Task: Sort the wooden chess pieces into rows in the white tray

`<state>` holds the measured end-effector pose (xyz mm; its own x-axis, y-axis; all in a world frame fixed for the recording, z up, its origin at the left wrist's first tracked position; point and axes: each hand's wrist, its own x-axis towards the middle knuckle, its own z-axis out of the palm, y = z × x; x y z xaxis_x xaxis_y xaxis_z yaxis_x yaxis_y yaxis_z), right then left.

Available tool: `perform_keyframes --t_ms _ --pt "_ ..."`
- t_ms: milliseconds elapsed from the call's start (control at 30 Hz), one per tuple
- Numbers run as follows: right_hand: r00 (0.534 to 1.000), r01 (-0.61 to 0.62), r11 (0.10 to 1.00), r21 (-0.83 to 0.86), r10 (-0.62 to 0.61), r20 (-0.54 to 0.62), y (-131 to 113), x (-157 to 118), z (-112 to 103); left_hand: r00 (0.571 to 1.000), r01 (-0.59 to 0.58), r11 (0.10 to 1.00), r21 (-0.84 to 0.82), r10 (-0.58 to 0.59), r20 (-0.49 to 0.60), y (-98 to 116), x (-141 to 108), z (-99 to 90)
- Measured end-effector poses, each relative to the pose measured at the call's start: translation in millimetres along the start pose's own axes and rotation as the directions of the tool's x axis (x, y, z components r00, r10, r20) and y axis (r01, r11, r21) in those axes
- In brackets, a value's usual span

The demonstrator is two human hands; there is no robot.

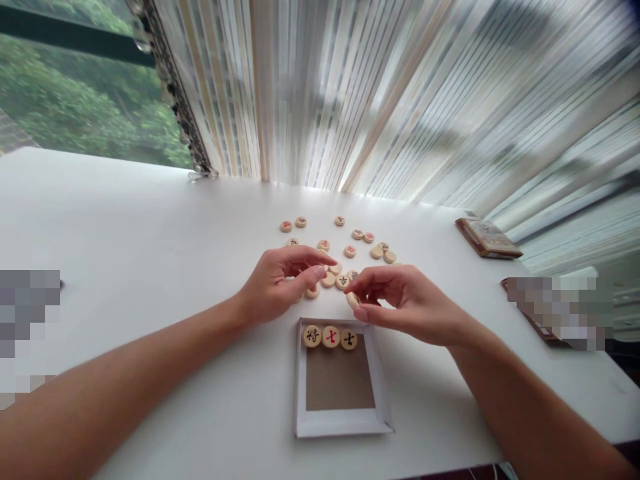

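Bare arms (165,363) reach over the white bench (125,220). The right hand (403,300) has its grip pinched on one round piece (352,299). The left hand (277,283) has its grip partly open by the loose pieces (350,251); I can't tell if it touches any. Nearer the bench's front edge, a box (345,423) has three pieces (331,337) in a row along its far wall. Loose ones spread toward the back edge, near the curtain (305,87).

On the white table (150,267), past the pinching right hand (397,293), lie round pieces (350,251); nearer, a box (340,423); off right, brown things (487,238).
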<state>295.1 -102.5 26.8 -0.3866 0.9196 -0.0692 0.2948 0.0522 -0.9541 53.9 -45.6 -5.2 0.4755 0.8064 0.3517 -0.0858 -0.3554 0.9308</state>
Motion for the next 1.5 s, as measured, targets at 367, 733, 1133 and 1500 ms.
perform_keyframes --t_ms 367,733,1133,1500 --pt "0.966 0.254 0.759 -0.600 -0.173 0.191 -21.9 -14.8 -4.1 1.000 0.023 1.000 0.010 -0.023 -0.008 -1.8 2.1 -1.0" --pt "0.950 0.293 0.698 -0.653 -0.138 0.279 -18.7 -19.1 4.1 0.998 0.058 0.998 -0.023 -0.058 -0.002 -2.4 2.7 0.3" --pt "0.954 0.276 0.692 -0.667 -0.109 0.281 -17.6 -17.4 6.6 0.998 0.067 0.997 -0.045 -0.066 0.018 -3.3 1.9 0.2" --pt "0.956 0.272 0.677 -0.684 -0.109 0.273 -16.9 -17.0 4.3 0.998 0.069 0.997 -0.020 -0.069 0.011 0.0 2.2 0.6"
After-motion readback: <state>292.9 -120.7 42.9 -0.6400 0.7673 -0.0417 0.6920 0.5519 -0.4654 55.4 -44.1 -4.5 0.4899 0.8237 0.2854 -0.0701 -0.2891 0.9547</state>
